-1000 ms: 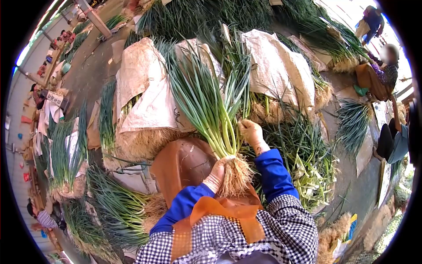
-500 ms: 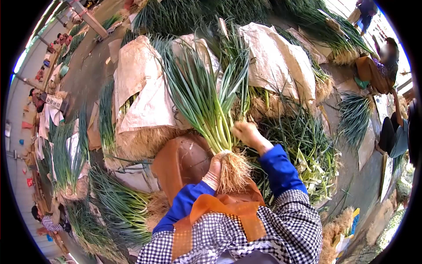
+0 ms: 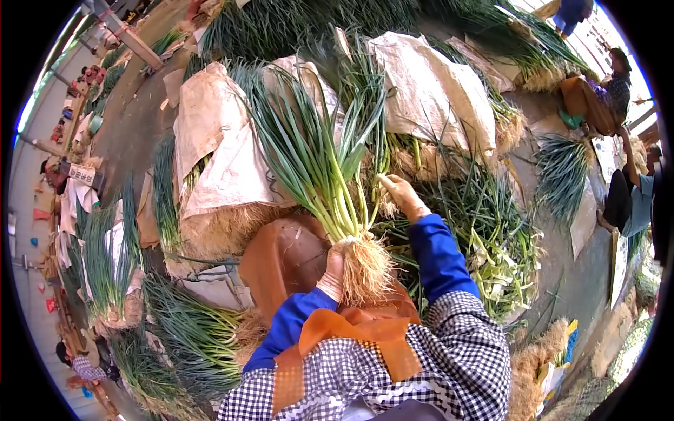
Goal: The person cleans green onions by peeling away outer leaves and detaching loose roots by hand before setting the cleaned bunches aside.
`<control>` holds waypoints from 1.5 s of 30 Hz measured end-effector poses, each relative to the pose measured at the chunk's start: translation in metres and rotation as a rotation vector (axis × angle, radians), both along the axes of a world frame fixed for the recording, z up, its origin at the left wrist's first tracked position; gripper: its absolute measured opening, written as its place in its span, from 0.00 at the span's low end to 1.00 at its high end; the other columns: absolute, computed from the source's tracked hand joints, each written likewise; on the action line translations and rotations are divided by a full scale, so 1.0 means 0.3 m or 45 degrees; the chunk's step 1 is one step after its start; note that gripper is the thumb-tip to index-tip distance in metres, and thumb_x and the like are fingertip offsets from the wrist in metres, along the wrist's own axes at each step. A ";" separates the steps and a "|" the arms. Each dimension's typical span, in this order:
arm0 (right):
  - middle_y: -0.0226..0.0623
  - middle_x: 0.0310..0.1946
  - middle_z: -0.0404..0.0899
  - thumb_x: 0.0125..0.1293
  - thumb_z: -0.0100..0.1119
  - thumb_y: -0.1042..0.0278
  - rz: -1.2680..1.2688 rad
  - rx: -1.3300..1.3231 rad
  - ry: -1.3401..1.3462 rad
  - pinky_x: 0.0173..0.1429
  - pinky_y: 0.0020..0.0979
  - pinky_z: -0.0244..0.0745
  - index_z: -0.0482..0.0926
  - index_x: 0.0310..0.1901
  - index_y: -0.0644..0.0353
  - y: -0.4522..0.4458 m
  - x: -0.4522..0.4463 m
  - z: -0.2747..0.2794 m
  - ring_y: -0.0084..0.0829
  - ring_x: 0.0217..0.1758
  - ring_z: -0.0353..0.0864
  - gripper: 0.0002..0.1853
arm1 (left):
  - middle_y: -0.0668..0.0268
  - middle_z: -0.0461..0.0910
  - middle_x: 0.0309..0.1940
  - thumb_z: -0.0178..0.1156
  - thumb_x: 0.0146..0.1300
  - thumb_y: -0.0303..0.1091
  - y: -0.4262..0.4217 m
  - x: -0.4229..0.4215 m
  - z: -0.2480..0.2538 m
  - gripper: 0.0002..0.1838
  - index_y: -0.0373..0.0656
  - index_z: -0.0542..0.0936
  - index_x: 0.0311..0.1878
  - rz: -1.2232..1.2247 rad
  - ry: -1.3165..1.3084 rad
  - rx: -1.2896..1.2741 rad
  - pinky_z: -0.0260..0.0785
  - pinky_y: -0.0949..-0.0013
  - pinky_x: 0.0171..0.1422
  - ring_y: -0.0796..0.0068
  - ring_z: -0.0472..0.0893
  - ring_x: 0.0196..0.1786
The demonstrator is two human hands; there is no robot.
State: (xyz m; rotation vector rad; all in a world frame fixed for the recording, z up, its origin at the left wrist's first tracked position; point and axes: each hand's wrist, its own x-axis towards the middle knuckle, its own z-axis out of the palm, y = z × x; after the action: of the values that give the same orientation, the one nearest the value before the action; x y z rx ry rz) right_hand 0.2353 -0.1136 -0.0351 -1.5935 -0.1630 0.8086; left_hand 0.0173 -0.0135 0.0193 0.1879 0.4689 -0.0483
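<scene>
My left hand is closed round the base of a large bunch of green onions. The bunch stands up over my lap, its leaves fanning away from me and its pale roots hanging below the grip. At the right side of the bunch is my right hand, fingers together and pinching at a thin green onion stalk. A small root end shows just under those fingers. The fingertips are partly hidden against the stalks.
A brown apron covers my lap. Cloth sacks lie over green onion piles in front. Loose leaves and trimmings heap up at right; more green onions lie at left. A person sits at far right.
My right hand has moved up a little, its fingers now stretched toward the stalks. The left hand still holds the bunch, which has shifted slightly left in view.
</scene>
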 end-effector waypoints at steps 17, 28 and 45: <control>0.30 0.26 0.79 0.63 0.54 0.55 0.861 -1.440 -0.839 0.35 0.28 0.73 0.80 0.39 0.60 -0.552 -0.268 0.128 0.27 0.26 0.76 0.16 | 0.55 0.78 0.30 0.55 0.53 0.36 0.008 0.000 -0.034 0.17 0.32 0.76 0.40 0.073 -0.027 -0.170 0.75 0.56 0.49 0.62 0.80 0.34; 0.43 0.37 0.80 0.65 0.54 0.57 0.351 -0.428 -0.464 0.43 0.24 0.73 0.75 0.51 0.66 0.172 -0.048 0.165 0.27 0.37 0.80 0.21 | 0.56 0.77 0.42 0.54 0.53 0.31 0.021 -0.006 -0.076 0.25 0.36 0.70 0.56 0.046 -0.064 -0.016 0.74 0.57 0.50 0.63 0.79 0.40; 0.47 0.42 0.80 0.56 0.56 0.36 0.337 -0.841 -0.522 0.46 0.34 0.74 0.77 0.47 0.66 0.053 0.003 0.063 0.38 0.42 0.81 0.35 | 0.63 0.79 0.34 0.60 0.54 0.29 -0.032 0.019 -0.089 0.13 0.31 0.77 0.42 -0.060 0.181 0.270 0.73 0.72 0.45 0.73 0.79 0.37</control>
State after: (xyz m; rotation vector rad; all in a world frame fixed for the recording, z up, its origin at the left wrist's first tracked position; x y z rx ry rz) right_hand 0.2362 -0.0976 -0.0161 -2.3951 -0.4423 0.7677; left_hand 0.0230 -0.0231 -0.0074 0.4057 0.6115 -0.0579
